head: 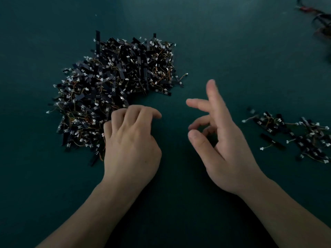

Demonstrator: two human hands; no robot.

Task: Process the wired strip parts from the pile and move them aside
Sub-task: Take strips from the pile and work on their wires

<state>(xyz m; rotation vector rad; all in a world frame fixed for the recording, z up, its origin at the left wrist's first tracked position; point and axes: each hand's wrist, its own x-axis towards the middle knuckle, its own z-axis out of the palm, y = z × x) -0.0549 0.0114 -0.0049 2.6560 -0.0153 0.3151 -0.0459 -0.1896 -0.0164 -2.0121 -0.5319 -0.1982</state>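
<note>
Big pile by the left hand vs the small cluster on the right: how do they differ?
Size: the big pile holds far more parts than the small cluster. Density: the big pile is heaped and tangled; the small cluster lies loose, single strips apart. Contact: the left hand is at the big pile's edge; the right hand is clear of the small cluster. Shared: black strips, thin wires, white connectors.

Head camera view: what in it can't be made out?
All in the head view.
Left hand: its curled fingers hide whether it holds a part from the big pile.
Small pile: cut off by right edge, blurred.
Dark wired things, top right: cut off, too blurred to identify.
</note>
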